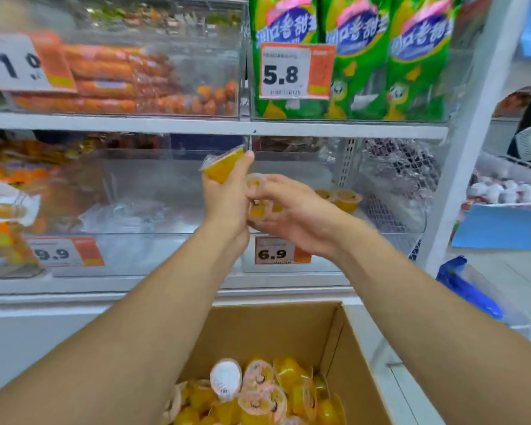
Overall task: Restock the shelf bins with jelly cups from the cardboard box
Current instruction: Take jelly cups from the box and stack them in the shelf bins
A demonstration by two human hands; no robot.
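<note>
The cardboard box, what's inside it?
The cardboard box holds a heap of yellow jelly cups, one with a white lid. The arms hide its left part, and deeper cups are buried.

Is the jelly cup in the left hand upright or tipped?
Tipped: the jelly cup in the left hand leans, its sealed top facing up-left.

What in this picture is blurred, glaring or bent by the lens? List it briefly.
Head view: motion blur smears the left price tag and sausage packs; the 5.8 tag reads sharp. Glare whitens the clear bin fronts. Wide-angle distortion curves the shelf edge and stretches both forearms. Left hand and right hand, each holding jelly cups, look slightly soft; the cardboard box is sharper.
</note>
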